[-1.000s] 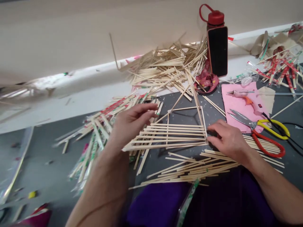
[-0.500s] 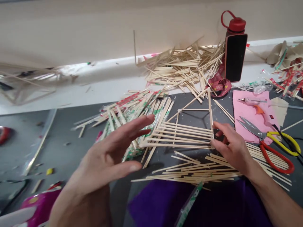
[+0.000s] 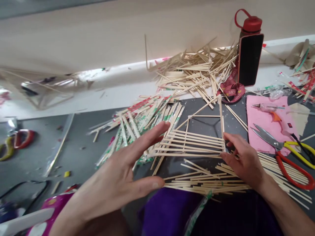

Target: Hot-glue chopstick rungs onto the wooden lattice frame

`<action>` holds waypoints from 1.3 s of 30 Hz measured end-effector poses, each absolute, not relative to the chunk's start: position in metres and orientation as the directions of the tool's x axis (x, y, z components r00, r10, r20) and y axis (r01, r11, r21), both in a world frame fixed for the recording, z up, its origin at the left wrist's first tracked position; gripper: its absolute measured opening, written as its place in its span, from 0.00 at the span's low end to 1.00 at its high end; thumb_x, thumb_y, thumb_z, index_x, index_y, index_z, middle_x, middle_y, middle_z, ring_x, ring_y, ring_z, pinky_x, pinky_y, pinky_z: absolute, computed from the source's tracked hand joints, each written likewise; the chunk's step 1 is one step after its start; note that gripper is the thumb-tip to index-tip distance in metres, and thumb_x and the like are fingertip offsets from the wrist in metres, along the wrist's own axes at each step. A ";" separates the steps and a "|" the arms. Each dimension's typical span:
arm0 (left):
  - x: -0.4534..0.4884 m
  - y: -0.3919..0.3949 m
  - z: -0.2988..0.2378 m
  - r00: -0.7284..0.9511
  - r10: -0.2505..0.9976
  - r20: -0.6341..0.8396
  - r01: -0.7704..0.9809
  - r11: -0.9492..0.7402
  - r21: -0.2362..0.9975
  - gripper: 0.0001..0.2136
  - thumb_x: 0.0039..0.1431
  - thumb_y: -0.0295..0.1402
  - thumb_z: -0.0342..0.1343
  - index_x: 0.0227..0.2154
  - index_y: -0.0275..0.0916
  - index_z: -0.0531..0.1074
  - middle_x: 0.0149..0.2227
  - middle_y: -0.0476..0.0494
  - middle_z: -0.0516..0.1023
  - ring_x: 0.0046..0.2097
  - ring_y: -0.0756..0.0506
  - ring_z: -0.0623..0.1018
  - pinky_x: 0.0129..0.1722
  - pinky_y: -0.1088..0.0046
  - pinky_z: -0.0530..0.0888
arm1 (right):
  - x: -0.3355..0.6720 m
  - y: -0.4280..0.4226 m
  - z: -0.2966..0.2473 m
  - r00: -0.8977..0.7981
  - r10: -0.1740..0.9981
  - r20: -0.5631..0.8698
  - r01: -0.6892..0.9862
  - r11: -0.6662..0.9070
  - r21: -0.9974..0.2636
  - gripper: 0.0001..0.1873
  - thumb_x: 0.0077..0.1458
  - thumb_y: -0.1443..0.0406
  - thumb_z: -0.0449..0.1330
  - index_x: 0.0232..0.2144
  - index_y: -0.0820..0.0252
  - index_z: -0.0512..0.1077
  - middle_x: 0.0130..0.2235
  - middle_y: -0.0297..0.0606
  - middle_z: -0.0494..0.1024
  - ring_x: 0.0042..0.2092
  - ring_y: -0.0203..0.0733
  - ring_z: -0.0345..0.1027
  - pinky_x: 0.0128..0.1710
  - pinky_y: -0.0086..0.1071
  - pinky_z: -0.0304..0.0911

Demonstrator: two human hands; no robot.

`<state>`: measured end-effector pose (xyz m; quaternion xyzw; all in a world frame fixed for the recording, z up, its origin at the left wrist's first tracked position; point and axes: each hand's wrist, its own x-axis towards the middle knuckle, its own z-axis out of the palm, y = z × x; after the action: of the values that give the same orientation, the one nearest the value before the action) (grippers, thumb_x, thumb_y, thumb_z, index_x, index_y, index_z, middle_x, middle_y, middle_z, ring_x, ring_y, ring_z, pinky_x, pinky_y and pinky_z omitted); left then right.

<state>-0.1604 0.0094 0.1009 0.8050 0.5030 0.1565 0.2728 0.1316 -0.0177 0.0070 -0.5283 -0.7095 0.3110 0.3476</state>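
A frame of thin wooden chopsticks point(image 3: 194, 155) stands on the dark table, with a row of parallel sticks laid across its near side. At its right end my right hand point(image 3: 242, 160) pinches the corner between thumb and fingers. My left hand point(image 3: 115, 177) hovers by the frame's left corner with thumb and fingers spread, holding nothing. Loose chopsticks point(image 3: 204, 188) lie in front of the frame. Behind my left hand is a pile of chopsticks in printed plastic wrappers point(image 3: 137, 126).
On the right, a glue gun point(image 3: 273, 108) rests on pink cloth point(image 3: 254, 129), beside scissors point(image 3: 268, 137). Behind are a stick heap point(image 3: 197, 70), a phone point(image 3: 251, 59) and a red-capped bottle point(image 3: 253, 24). More scissors point(image 3: 23, 139) lie at left.
The view has shifted, bringing the scissors at left into sight. My left hand has moved slightly right and its fingers are spread wider. My right hand stays at the frame's corner.
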 end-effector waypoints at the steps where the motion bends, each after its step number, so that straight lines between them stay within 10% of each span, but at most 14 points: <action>1: -0.160 0.008 0.101 0.434 0.901 -0.021 0.738 -0.343 0.581 0.37 0.52 0.54 0.58 0.64 0.61 0.51 0.64 0.54 0.62 0.62 0.39 0.67 0.57 0.62 0.68 | 0.131 -0.018 0.007 -0.207 0.966 0.156 0.534 0.245 -0.809 0.23 0.59 0.62 0.56 0.55 0.64 0.63 0.49 0.49 0.73 0.46 0.47 0.70 0.39 0.37 0.69; 33: -0.145 0.009 0.091 0.217 0.976 -0.023 0.708 -0.141 0.692 0.24 0.52 0.44 0.60 0.54 0.67 0.68 0.55 0.60 0.74 0.56 0.40 0.75 0.55 0.65 0.71 | 0.130 -0.018 0.007 -0.256 0.941 0.223 0.559 0.332 -0.760 0.25 0.58 0.60 0.57 0.56 0.62 0.62 0.48 0.49 0.74 0.47 0.50 0.69 0.44 0.44 0.68; 39: -0.165 0.018 0.092 0.310 0.950 -0.046 0.633 -0.170 0.755 0.38 0.43 0.40 0.69 0.59 0.65 0.61 0.60 0.55 0.70 0.58 0.36 0.72 0.57 0.55 0.70 | 0.133 -0.017 0.003 -0.262 0.941 0.212 0.629 0.333 -0.702 0.26 0.57 0.62 0.58 0.55 0.65 0.63 0.47 0.51 0.74 0.46 0.51 0.70 0.43 0.44 0.69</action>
<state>-0.1654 0.0182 0.0924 0.7303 0.5418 0.2270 0.3487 0.1334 -0.0168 0.0033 -0.5206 -0.7541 0.2497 0.3130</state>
